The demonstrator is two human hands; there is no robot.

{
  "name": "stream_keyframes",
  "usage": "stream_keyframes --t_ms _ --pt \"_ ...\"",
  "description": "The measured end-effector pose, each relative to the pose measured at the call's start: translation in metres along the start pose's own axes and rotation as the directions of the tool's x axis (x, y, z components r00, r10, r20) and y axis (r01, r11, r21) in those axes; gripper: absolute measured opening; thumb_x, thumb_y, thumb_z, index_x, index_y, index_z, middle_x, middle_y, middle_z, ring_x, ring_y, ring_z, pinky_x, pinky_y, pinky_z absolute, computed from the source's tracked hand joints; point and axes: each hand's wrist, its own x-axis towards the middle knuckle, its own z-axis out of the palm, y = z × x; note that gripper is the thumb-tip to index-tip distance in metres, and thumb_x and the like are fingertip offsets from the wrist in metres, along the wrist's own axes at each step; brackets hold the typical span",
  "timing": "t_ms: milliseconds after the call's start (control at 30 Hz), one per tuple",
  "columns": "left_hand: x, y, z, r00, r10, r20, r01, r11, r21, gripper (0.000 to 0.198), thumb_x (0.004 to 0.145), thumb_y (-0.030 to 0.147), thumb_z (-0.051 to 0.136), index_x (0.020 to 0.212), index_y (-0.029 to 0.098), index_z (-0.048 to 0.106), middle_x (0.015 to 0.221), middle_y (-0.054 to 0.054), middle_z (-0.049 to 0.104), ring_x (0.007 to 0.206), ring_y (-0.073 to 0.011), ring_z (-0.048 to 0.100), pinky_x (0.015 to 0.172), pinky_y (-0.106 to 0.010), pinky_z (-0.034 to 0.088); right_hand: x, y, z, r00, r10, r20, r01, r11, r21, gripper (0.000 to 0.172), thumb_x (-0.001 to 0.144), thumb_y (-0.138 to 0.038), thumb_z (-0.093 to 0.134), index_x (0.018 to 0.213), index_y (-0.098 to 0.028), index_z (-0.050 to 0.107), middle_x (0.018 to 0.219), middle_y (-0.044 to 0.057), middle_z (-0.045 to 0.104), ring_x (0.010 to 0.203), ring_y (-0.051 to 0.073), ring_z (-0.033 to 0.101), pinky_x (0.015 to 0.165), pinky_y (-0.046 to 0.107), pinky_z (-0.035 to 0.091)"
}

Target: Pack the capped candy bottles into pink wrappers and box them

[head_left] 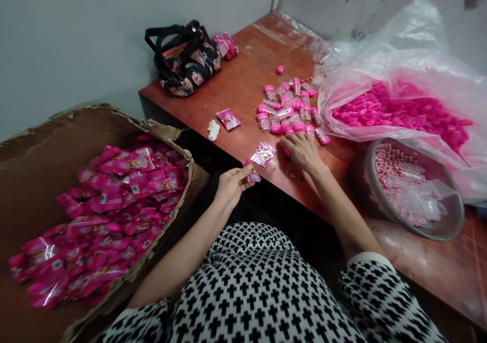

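My left hand point(233, 182) hovers at the table's front edge, fingers pinched on a small pink wrapper point(251, 174). My right hand point(302, 150) lies palm down on the reddish wooden table point(243, 84), fingertips reaching into a cluster of small pink-capped bottles point(287, 108); what its fingers hold, if anything, is hidden. One clear pink packet point(263, 153) lies on the table between both hands. Another pink packet point(228, 118) rests farther back beside a white crumpled scrap point(213, 129).
A cardboard box point(45, 145) at left holds several filled pink packets point(110, 216). At right a metal bowl point(454, 224) holds pink beads and clear bags, under a big plastic bag of pink caps point(403, 110). A black patterned handbag point(186, 61) sits at the back.
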Motion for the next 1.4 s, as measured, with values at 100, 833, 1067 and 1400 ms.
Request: stream_keyframes --t_ms 100,833,1067,1400 --pt "0.0 0.001 0.0 1.0 -0.021 0.013 0.022 0.997 -0.073 0.021 0.063 0.026 0.076 0.068 0.01 0.064 0.064 -0.004 0.066 0.056 -0.0113 0.062 0.053 -0.023 0.053 -0.034 0.014 0.01 0.994 -0.062 -0.092 0.077 0.984 0.164 0.03 0.092 -0.019 0.037 0.107 -0.022 0.062 0.114 0.007 0.064 0.113 0.023 0.049 0.098 0.042 0.032" --pt "-0.004 0.004 0.017 0.99 -0.096 -0.105 0.051 0.93 -0.365 0.008 0.074 0.018 0.069 0.076 0.014 0.062 0.07 -0.001 0.067 0.064 -0.0115 0.066 0.063 -0.024 0.055 -0.044 -0.027 0.004 0.667 0.721 -0.187 -0.621 0.677 0.395 0.036 0.078 -0.05 0.056 0.085 -0.015 0.06 0.088 0.014 0.064 0.087 0.029 0.058 0.078 0.045 0.043" --pt "0.003 0.001 0.023 0.989 -0.133 -0.069 0.081 0.863 -0.499 0.012 0.073 0.021 0.071 0.079 0.014 0.063 0.072 -0.002 0.067 0.067 -0.0141 0.066 0.069 -0.028 0.055 -0.068 -0.116 -0.004 0.795 0.564 0.223 -0.299 0.045 0.953 0.03 0.08 -0.048 0.056 0.089 -0.021 0.049 0.065 -0.001 0.064 0.045 0.01 0.054 0.038 0.02 0.038" --pt "-0.002 -0.008 0.031 1.0 0.011 0.015 -0.002 0.878 -0.478 0.022 0.07 0.028 0.074 0.076 0.012 0.061 0.071 -0.002 0.065 0.06 -0.0092 0.062 0.06 -0.02 0.049 -0.057 -0.149 0.007 0.742 0.595 0.307 -0.278 -0.143 0.95 0.031 0.079 -0.047 0.058 0.088 -0.02 0.047 0.062 -0.004 0.064 0.042 0.008 0.056 0.038 0.017 0.043"
